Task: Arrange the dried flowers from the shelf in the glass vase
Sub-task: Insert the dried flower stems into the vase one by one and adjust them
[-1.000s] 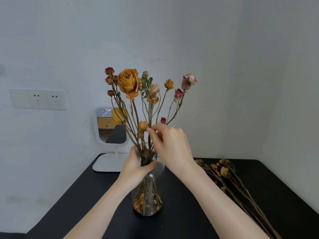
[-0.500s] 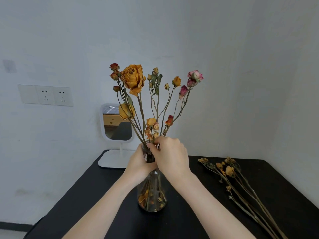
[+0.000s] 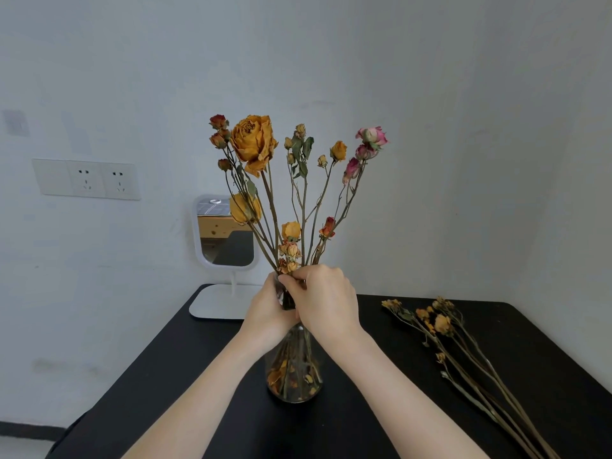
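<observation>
With the left grip [image 3: 265, 313] curled round the neck of the glass vase [image 3: 294, 369], steadying it on the counter [image 3: 298, 425], the right grip [image 3: 326, 303], pinching seemingly one stem of the dried flowers [image 3: 338, 150] at the vase's mouth, should settle it gently, sparing brittle heads.

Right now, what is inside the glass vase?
Through the glass vase, dried stems and loose orange petals show at the bottom. The left hand and right hand hide its neck.

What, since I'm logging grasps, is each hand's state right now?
Left hand: grips the neck of the clear glass vase.
Right hand: pinches the stem of the small peach dried flowers at the vase's mouth.
</observation>
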Demonstrator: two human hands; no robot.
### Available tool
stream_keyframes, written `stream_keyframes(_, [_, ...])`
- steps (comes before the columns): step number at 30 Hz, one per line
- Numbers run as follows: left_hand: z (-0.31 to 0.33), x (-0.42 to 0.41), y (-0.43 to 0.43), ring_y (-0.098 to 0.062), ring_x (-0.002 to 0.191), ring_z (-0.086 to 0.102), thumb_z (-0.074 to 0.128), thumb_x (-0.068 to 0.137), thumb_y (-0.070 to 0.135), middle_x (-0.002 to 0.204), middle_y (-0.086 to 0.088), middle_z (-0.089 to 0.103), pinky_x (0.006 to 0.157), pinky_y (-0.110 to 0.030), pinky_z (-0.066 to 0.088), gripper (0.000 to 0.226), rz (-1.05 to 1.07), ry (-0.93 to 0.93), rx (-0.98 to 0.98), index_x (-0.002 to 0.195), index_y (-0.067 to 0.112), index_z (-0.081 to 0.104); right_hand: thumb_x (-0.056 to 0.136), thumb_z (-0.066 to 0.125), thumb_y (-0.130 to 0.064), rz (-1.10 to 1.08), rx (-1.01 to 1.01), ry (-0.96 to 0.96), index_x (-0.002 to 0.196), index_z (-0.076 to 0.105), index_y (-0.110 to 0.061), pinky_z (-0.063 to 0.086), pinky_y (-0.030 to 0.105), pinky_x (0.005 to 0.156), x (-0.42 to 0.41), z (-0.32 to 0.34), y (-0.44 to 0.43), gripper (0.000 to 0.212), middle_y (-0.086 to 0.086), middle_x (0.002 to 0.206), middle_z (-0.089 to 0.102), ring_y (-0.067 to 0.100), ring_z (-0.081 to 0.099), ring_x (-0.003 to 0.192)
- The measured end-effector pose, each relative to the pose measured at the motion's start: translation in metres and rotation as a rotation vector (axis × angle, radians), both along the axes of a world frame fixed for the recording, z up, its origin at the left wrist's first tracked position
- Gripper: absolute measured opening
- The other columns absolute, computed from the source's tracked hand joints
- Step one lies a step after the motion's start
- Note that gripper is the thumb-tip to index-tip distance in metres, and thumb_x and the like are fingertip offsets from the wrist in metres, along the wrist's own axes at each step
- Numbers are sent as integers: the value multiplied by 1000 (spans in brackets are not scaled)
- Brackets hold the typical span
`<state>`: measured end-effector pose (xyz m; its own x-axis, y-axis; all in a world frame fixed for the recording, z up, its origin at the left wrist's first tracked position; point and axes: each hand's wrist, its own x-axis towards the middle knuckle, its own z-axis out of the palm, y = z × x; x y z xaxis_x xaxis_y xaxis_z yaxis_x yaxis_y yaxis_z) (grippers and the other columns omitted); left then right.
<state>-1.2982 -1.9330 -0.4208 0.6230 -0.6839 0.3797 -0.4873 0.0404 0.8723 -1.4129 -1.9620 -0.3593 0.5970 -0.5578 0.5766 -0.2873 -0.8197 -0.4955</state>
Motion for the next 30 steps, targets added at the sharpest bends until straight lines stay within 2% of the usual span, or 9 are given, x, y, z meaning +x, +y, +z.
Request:
stream_keyframes(3, [4,-1,1,-5,80,56,63,81,5,84,15,51,65,-9,45,32,65,-78,48,107,15,48,92,52,-43,17,14,-17,110,69,-21,53,24,71,-1,-1,1,33,1,96,72,15,68,83])
stream_keyframes(5, [10,-4,2,-2,72,51,60,81,1,86,12,49,58,-13,45,43,121,-102,71,119,10,42,91,53,-43,18,5,-48,115,67,-23,56,26,74,-5,-3,4,34,0,96,73,14,69,82])
stream_keyframes(7, [16,-9,4,-6,80,54,61,82,3,96,7,52,63,-15,45,46,87,-34,65,119,15,37,90,54,-43,22,-11,-73,119,64,-25,56,25,76,-12,-5,5,36,0,93,73,12,69,81])
stream_keyframes(10, [14,-19,15,-9,104,51,74,74,14,104,20,46,83,-24,47,58,15,60,6,114,27,33,89,57,-42,62,33,-74,114,67,-26,56,23,72,-26,-6,2,32,-3,77,72,6,66,67])
stream_keyframes(13, [-3,-37,36,-2,110,40,80,66,33,115,18,42,91,-23,38,68,229,61,-90,118,31,36,88,57,-43,76,87,-25,105,70,-26,51,15,60,-43,-8,-10,28,-11,61,64,-2,55,46])
stream_keyframes(16, [-25,-64,55,-4,102,43,78,68,30,108,14,43,86,-20,35,51,397,43,-177,104,31,41,88,57,-44,36,149,51,94,70,-27,45,11,52,-63,-18,-27,22,-10,49,58,-4,54,41])
stream_keyframes(21, [-50,-109,55,2,88,50,72,76,12,89,9,55,71,-10,41,32,143,-48,-78,86,34,50,88,59,-39,-115,346,98,86,65,-28,41,12,44,-107,-41,-74,13,-3,52,63,2,50,33])
stream_keyframes(27, [-57,-149,-1,-3,69,49,65,83,23,81,8,50,65,-9,40,21,-207,-111,242,88,36,50,88,61,-35,-373,505,123,89,67,-23,47,21,54,-183,-74,-137,14,-2,54,66,1,52,34])
stream_keyframes(30, [-59,-164,-36,-5,66,50,61,86,31,77,9,52,66,-17,45,10,-278,-135,424,93,31,54,88,62,-32,-471,548,148,86,67,-20,47,23,53,-217,-87,-159,13,-2,53,66,2,53,34])
